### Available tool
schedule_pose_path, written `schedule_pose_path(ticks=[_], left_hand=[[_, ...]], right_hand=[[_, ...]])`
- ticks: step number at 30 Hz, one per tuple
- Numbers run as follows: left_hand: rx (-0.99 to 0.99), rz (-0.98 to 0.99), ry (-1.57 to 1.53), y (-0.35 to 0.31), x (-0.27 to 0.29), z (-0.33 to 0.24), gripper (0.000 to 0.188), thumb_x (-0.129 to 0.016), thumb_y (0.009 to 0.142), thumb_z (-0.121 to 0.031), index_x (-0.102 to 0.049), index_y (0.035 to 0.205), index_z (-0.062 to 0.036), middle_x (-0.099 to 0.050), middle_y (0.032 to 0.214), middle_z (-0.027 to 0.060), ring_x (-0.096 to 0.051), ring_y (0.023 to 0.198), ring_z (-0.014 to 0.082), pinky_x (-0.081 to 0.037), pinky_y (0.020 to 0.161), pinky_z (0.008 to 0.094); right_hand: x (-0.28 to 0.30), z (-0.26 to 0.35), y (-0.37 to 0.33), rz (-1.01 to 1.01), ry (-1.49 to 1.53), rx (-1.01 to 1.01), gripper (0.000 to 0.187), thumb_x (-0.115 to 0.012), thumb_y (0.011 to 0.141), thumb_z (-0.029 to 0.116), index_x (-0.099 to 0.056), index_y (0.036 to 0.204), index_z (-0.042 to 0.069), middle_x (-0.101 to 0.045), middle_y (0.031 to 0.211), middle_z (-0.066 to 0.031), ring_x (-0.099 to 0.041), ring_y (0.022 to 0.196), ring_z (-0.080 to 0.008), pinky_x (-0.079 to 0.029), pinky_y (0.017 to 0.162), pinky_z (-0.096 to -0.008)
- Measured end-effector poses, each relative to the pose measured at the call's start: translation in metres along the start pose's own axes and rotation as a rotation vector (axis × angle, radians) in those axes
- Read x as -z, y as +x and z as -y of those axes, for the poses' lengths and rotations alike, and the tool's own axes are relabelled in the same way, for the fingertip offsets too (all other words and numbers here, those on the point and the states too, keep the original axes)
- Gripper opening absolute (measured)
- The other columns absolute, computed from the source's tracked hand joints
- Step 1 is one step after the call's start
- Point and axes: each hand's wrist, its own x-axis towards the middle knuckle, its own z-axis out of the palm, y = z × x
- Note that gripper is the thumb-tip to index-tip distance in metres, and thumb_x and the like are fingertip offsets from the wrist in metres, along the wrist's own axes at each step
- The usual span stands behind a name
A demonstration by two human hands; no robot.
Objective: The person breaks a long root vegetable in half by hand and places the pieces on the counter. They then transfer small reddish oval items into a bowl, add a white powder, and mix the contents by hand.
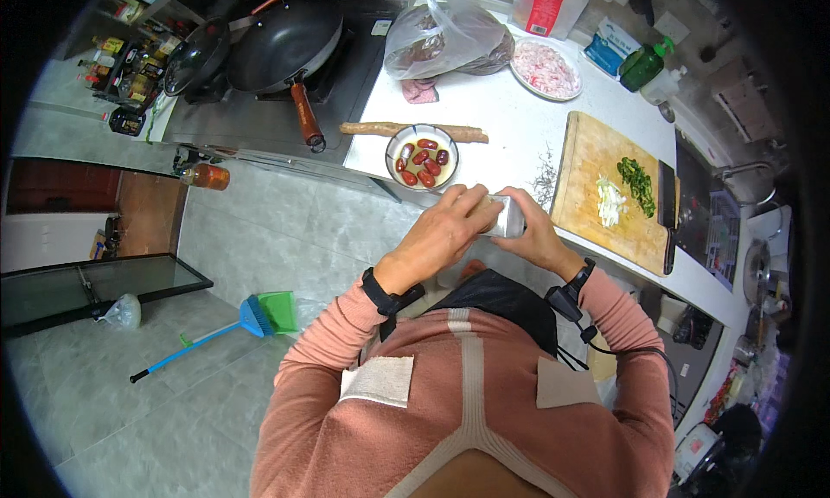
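Both hands meet at the counter's front edge around a small silvery, box-like container (510, 219). My left hand (445, 230) lies over its left side and top with bent fingers, hiding much of it. From the right, my right hand (542, 239) grips it with the thumb side up. Just beyond my left hand stands a bowl (456, 171) of red dates (421, 158) in liquid. Behind the bowl lies a long brown root (372, 129). To the right of my hands, a wooden cutting board (575, 187) bears chopped greens (637, 185) and chopped white pieces (610, 201).
A knife (667, 195) lies along the board's right side. Farther back are a plate of pale pink minced food (549, 69), a plastic bag (432, 44) and a green pump bottle (644, 64). A wok (285, 48) sits on the stove; a broom (251, 315) lies on the floor.
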Motion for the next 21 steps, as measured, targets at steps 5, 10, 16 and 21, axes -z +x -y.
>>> schedule_pose_path(ticks=[5,10,16,21], left_hand=[[0.346,-0.132,-0.183,-0.009,0.002,0.011,0.035,-0.074,0.089,-0.014,-0.063,0.121,-0.0044,-0.064,0.102,0.0164,-0.066,0.081,0.0259,-0.054,0.068,0.0379],[0.846,-0.314,-0.936,-0.008,0.011,0.041,0.026,-0.064,0.098,-0.031,-0.062,0.101,-0.0047,-0.059,0.064,0.007,-0.062,0.05,0.0166,-0.046,0.044,0.0297],[0.978,-0.422,-1.193,-0.033,0.044,0.069,0.033,-0.06,0.1,-0.04,-0.059,0.098,-0.0062,-0.058,0.075,0.0046,-0.061,0.05,0.0139,-0.044,0.041,0.0228],[0.978,-0.373,-1.155,-0.046,0.057,0.076,0.033,-0.061,0.1,-0.04,-0.059,0.098,-0.0065,-0.059,0.075,0.005,-0.061,0.052,0.013,-0.044,0.042,0.0225]], right_hand=[[-0.003,0.028,0.014,-0.067,-0.181,0.121,0.078,-0.084,0.068,0.004,-0.049,0.137,0.002,-0.056,0.132,-0.0202,-0.055,0.126,-0.0379,-0.048,0.105,-0.043],[-0.003,0.054,0.031,-0.109,-0.258,0.077,0.074,-0.084,0.065,0.003,-0.053,0.133,0.0,-0.059,0.129,-0.0212,-0.056,0.122,-0.0396,-0.048,0.103,-0.0451],[0.007,0.073,0.06,-0.197,-0.407,0.127,0.073,-0.082,0.066,0.005,-0.054,0.133,-0.001,-0.061,0.126,-0.0217,-0.056,0.122,-0.0397,-0.048,0.103,-0.0453],[0.013,0.075,0.088,-0.197,-0.504,0.12,0.074,-0.082,0.066,0.005,-0.054,0.134,-0.002,-0.061,0.127,-0.0217,-0.055,0.119,-0.04,-0.048,0.103,-0.0452]])
